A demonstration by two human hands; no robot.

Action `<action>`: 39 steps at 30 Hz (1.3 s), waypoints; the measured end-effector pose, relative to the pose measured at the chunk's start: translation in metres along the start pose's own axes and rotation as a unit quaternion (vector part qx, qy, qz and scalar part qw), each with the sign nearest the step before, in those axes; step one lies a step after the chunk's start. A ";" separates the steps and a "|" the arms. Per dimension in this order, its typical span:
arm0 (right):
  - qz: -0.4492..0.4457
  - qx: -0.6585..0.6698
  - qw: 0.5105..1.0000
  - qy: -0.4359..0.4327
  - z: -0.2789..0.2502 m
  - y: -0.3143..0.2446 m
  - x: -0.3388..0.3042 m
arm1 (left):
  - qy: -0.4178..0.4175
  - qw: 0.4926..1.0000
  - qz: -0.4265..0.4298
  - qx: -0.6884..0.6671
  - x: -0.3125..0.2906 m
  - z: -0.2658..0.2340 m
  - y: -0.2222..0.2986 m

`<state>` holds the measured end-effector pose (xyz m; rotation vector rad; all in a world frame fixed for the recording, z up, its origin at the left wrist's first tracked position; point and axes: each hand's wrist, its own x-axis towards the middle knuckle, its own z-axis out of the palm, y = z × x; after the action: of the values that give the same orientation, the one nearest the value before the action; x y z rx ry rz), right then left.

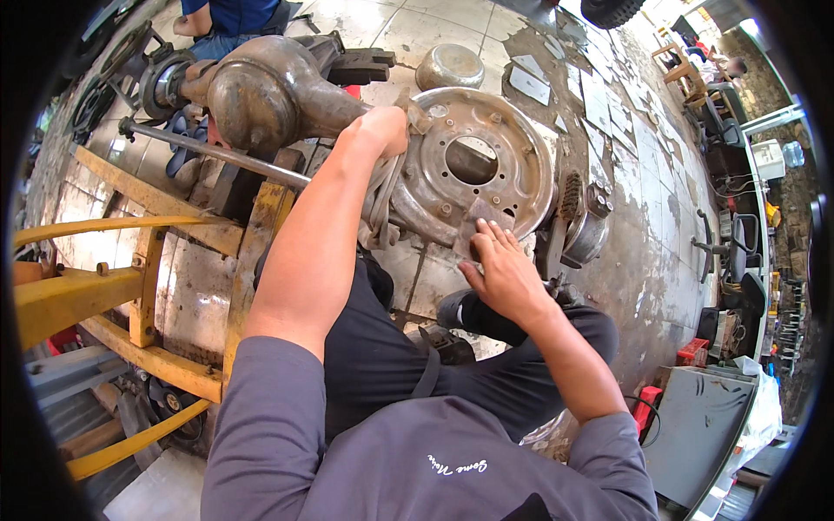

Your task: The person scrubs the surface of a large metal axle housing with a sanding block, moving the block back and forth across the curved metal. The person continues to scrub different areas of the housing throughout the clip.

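Observation:
A round, dull metal brake backing plate (423, 174), with a large centre hole and several small holes, faces me between my knees. My left hand (380, 133) is closed at its upper left edge; part of the fingers is hidden. Below that hand, greyish cloth-like strips (380, 195) hang along the plate's left side. On the plate's lower right face, my right hand (506, 269) presses a brown piece of sandpaper (476, 227) with its fingers, the thumb bent at the lower edge. The bulky rusty axle housing (261, 91) stands just left of my left hand.
A metal bowl (449, 67) sits beyond the plate. To the right are a wire brush (570, 196) and a metal drum (588, 227). Yellow frame beams (156, 291) and a steel rod (217, 152) lie left. Another person (234, 17) is at the upper left; broken tiles (599, 113) cover the floor.

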<state>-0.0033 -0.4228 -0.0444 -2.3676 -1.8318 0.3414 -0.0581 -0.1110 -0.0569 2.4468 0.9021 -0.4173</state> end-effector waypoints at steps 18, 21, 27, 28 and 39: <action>0.117 -0.066 0.990 0.045 0.028 0.011 0.065 | 0.036 0.998 0.033 -0.032 0.013 0.005 -0.014; 0.111 -0.077 0.990 0.033 0.030 0.007 0.061 | 0.043 0.998 0.041 -0.030 0.015 0.009 -0.019; 0.093 -0.070 0.993 0.035 0.026 0.011 0.057 | 0.046 0.997 0.052 -0.020 0.012 0.004 -0.016; 0.120 -0.067 0.990 0.034 0.021 0.011 0.066 | 0.047 0.997 0.052 -0.014 0.013 0.004 -0.015; 0.119 -0.058 0.986 0.101 0.037 0.012 0.066 | 0.046 0.997 0.057 -0.036 0.006 0.000 -0.010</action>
<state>0.0144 -0.3636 -0.0895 -2.5959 -1.5222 0.0142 -0.0605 -0.1011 -0.0632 2.4530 0.7958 -0.2301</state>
